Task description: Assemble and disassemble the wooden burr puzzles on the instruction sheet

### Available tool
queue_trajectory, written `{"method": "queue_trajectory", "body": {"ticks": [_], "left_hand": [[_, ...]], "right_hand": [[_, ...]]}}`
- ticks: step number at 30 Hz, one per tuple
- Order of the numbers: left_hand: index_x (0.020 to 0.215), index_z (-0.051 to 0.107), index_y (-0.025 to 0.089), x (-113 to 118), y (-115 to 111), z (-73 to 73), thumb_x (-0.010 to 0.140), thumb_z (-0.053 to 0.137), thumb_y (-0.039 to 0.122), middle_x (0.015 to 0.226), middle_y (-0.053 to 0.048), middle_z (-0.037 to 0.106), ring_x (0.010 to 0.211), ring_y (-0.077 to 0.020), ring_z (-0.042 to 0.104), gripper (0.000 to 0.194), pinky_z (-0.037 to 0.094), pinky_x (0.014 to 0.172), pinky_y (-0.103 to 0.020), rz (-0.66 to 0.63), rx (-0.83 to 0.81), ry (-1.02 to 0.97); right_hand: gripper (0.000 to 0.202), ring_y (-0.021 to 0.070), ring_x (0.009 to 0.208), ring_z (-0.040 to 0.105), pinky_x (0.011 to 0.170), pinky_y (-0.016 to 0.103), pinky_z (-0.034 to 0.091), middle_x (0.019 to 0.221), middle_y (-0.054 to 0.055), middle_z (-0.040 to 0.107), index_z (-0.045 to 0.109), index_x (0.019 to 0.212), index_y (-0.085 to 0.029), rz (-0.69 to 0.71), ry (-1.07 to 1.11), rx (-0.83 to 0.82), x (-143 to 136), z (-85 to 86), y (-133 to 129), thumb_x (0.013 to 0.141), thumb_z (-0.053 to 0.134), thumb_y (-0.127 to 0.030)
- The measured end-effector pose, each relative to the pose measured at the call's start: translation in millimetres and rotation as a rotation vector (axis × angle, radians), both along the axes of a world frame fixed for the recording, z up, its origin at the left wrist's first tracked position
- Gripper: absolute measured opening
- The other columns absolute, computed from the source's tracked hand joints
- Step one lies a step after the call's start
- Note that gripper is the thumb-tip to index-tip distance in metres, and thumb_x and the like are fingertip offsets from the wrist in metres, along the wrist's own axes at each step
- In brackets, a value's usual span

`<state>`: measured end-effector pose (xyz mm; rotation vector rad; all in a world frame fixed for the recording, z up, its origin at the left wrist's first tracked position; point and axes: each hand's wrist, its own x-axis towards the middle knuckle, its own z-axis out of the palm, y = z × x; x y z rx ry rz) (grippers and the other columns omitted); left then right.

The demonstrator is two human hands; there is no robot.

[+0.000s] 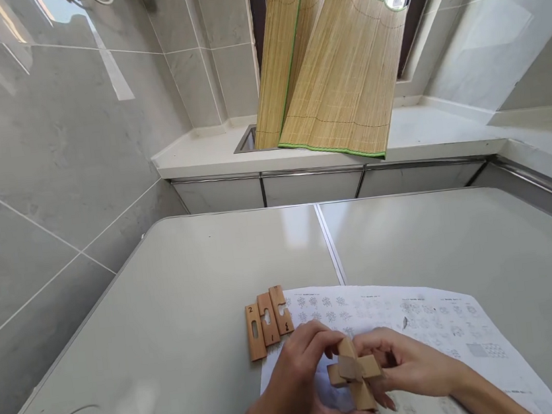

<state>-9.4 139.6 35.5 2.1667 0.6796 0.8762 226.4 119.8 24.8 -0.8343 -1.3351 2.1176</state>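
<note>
Both the left hand [296,384] and the right hand [409,368] are closed on a small interlocked cross of pale wooden bars [353,374], held just above a printed diagram sheet [433,322]. It looks light, stiff and smooth; gripping the bar ends seems safest. Three loose notched, numbered wooden bars [267,319] lie on the white counter [181,297] beside it.
</note>
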Motion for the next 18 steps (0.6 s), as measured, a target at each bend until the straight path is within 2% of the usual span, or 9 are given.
{"method": "queue_trajectory", "body": {"ticks": [5, 9, 13, 18], "left_hand": [[0.116, 0.059, 0.024, -1.5, 2.0, 5.7, 0.072, 0.087, 0.053, 0.098, -0.006, 0.065, 0.084, -0.0231, 0.063, 0.060, 0.052, 0.073, -0.034, 0.057, 0.064, 0.015], [0.115, 0.057, 0.024, -1.2, 3.7, 4.7, 0.073, 0.090, 0.054, 0.094, -0.004, 0.066, 0.081, -0.0222, 0.062, 0.061, 0.050, 0.071, -0.034, 0.150, 0.119, 0.026], [0.119, 0.055, 0.024, -0.6, 4.3, 0.7, 0.075, 0.090, 0.051, 0.094, -0.005, 0.067, 0.083, -0.0236, 0.063, 0.062, 0.050, 0.070, -0.035, 0.203, 0.195, 0.027], [0.126, 0.054, 0.024, -1.2, 3.7, -0.2, 0.075, 0.090, 0.046, 0.098, -0.006, 0.068, 0.086, -0.0242, 0.066, 0.066, 0.053, 0.073, -0.035, 0.220, 0.227, 0.028]], "right_hand": [[0.018, 0.0125, 0.060, 0.061, 0.061, 0.024, 0.049, 0.070, -0.002, 0.067, 0.072, 0.097, -0.018, -0.105, -0.068, 0.080, -5.2, 2.0, -2.7, 0.085, 0.079, -0.031], [0.009, 0.0152, 0.068, 0.058, 0.063, 0.025, 0.047, 0.077, -0.001, 0.067, 0.068, 0.090, -0.021, -0.258, -0.217, 0.252, -10.2, 1.7, -5.7, 0.085, 0.075, -0.025], [0.011, 0.0170, 0.074, 0.053, 0.070, 0.027, 0.046, 0.084, 0.001, 0.068, 0.069, 0.089, -0.021, -0.321, -0.364, 0.402, -14.8, 1.9, -6.6, 0.090, 0.073, -0.031], [0.016, 0.0167, 0.072, 0.050, 0.068, 0.027, 0.044, 0.079, 0.000, 0.063, 0.072, 0.091, -0.021, -0.336, -0.384, 0.437, -15.2, -1.5, -6.0, 0.091, 0.075, -0.036]]}}
